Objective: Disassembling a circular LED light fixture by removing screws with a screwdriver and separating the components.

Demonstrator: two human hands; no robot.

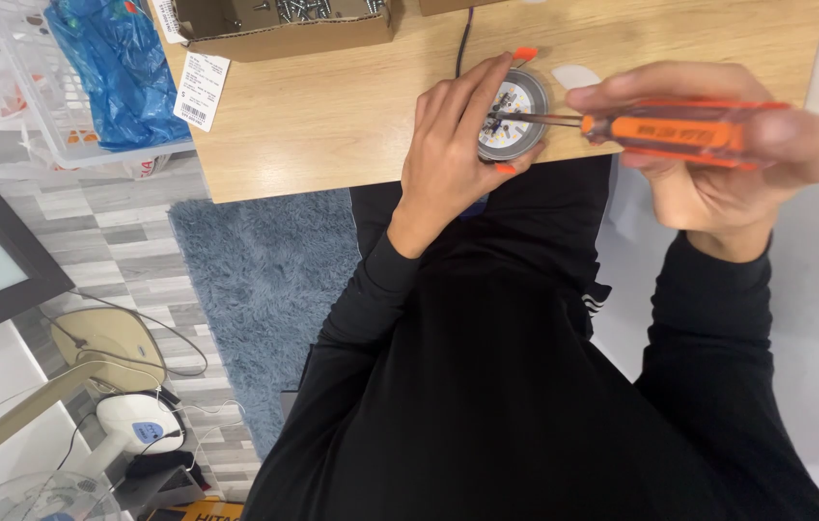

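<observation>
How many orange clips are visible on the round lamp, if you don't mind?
2: one orange clip at the round lamp's far edge, another at its near edge beside the left hand. Others may be hidden.

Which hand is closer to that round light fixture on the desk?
Left. The left hand grips the round light fixture directly; the right hand stays off to its right, holding an orange screwdriver.

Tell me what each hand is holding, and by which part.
The right hand holds an orange screwdriver by its handle. The left hand grips a round light fitting by its rim.
</observation>
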